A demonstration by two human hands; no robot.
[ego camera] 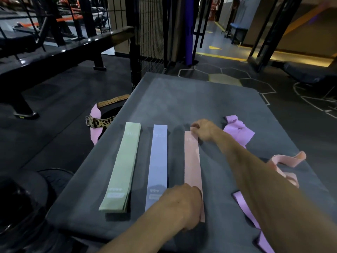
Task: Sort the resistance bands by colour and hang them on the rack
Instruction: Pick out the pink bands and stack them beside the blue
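Pink band (193,161) flat on table (182,99), beside blue band (158,161) and green band (122,167) | right hand (204,129) pinches far end, left hand (182,203) holds near end, apparently straightening it | unsorted bands (238,132) lie right

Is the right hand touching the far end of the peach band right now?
Touching. The head view shows the right hand with its fingers resting on the far end of the peach band, overlapping its top corner with no gap visible.
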